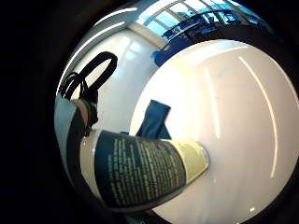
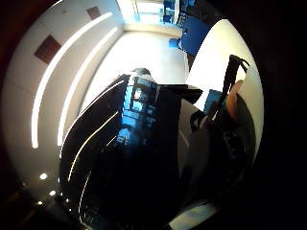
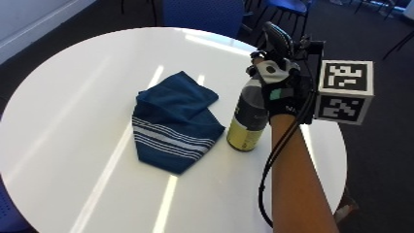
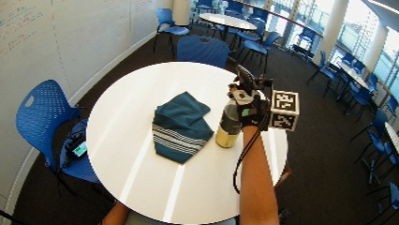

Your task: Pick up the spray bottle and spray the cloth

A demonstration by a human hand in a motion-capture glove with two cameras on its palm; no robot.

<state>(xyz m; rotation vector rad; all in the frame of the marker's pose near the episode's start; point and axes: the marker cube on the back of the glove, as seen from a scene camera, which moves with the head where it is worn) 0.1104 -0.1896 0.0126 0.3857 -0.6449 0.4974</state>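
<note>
right hand (image 3: 279, 92): fingers curled round upper body of spray bottle (image 3: 251, 119) | bottle: upright, base on white round counter (image 3: 77, 97), just below the palm | cloth (image 3: 173, 120): folded blue, striped, beside bottle, apart from hand

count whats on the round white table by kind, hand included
spray bottle: 1, standing upright on the table, gripped near its top
cloth: 1, dark blue with white stripes, lying folded beside the bottle
gloved right hand: 1, wrapped round the bottle
total: 3
</note>
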